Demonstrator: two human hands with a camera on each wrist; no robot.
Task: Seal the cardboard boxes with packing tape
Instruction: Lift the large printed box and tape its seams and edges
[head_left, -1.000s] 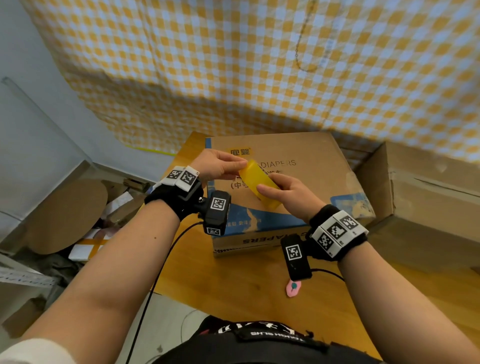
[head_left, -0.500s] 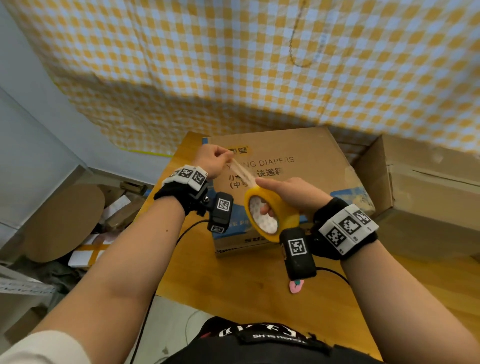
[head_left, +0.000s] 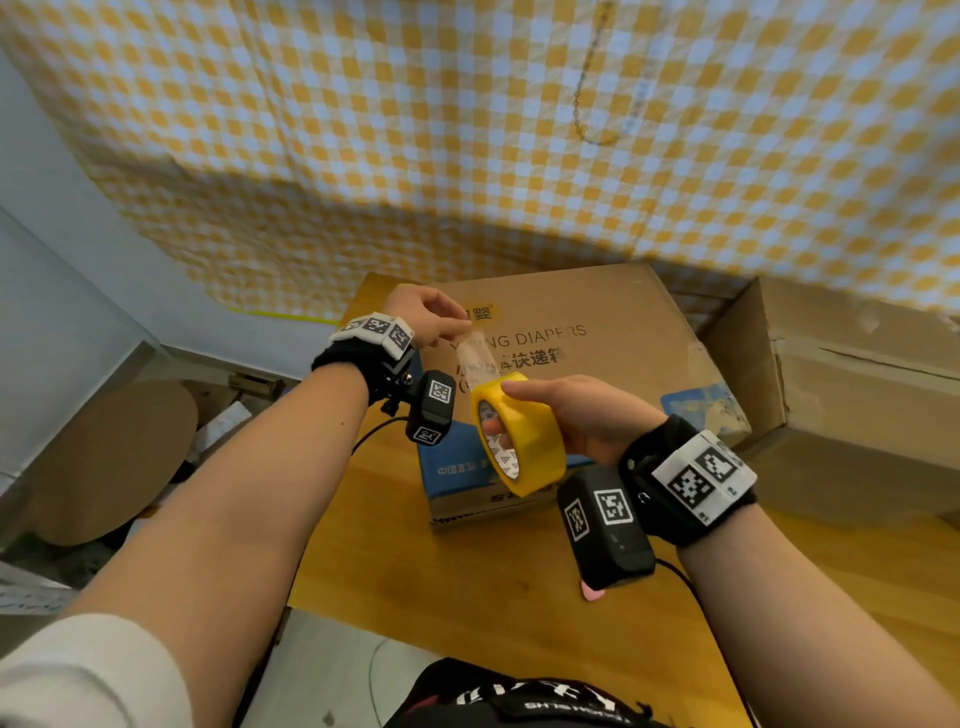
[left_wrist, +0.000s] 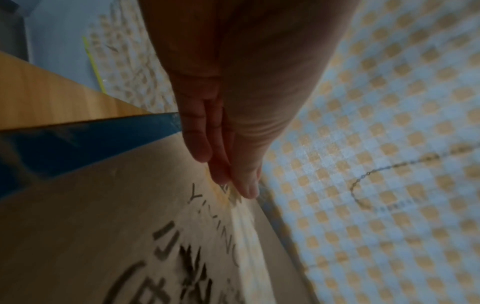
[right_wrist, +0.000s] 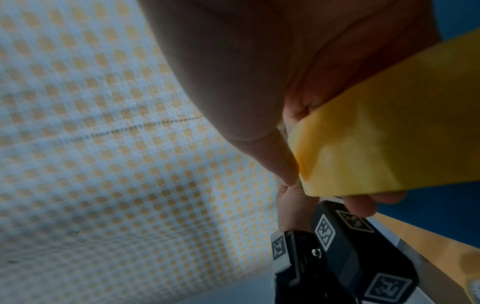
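A yellow roll of packing tape (head_left: 522, 434) (right_wrist: 384, 131) is held in my right hand (head_left: 566, 415), thumb on top and fingers through the core, above the near edge of a brown diaper box (head_left: 613, 332) with blue corners. A clear strip of tape (head_left: 475, 356) (left_wrist: 244, 224) runs from the roll up to my left hand (head_left: 434, 314), which pinches its free end over the box's far left top. In the left wrist view my left fingers (left_wrist: 223, 164) lie together above the box top (left_wrist: 103, 226).
The box stands on a wooden table (head_left: 467, 571). A second cardboard box (head_left: 852, 395) sits to the right against it. A yellow checked cloth (head_left: 519, 130) hangs behind. Cardboard scraps and a round board (head_left: 109, 457) lie on the floor at left. A small pink item (head_left: 589, 591) lies on the table.
My hands have drawn apart: the left pulled the tape end up and away to the far left, the right turned the roll on edge and brought it nearer, so a strip now stretches between them.
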